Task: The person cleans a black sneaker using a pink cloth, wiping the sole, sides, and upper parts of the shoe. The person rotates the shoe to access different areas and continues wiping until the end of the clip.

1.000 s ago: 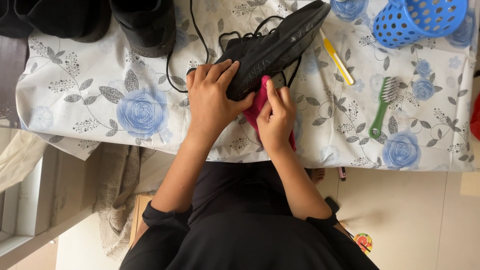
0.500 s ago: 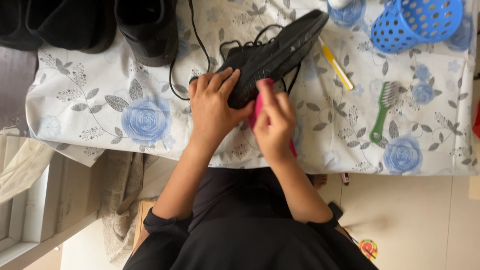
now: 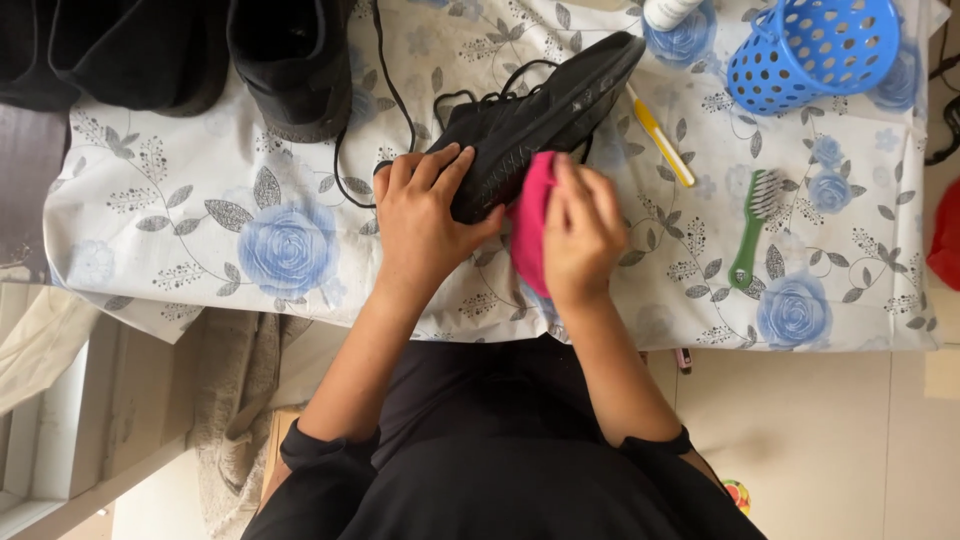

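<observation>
A black sneaker [image 3: 545, 115] lies on its side on the flowered tablecloth [image 3: 200, 215], laces trailing. My left hand [image 3: 425, 215] grips the sneaker at its heel end. My right hand [image 3: 580, 235] holds a pink cloth [image 3: 530, 225] pressed against the side of the sneaker.
Other black shoes [image 3: 290, 60] stand at the back left. A yellow toothbrush [image 3: 662, 140] lies to the right of the sneaker, a green brush [image 3: 755, 225] further right, a blue perforated basket [image 3: 815, 50] at the back right. A red thing [image 3: 945, 240] sits at the right edge.
The right hand with the pink cloth has shifted slightly along the sneaker's side. The left hand keeps its hold on the heel end.
</observation>
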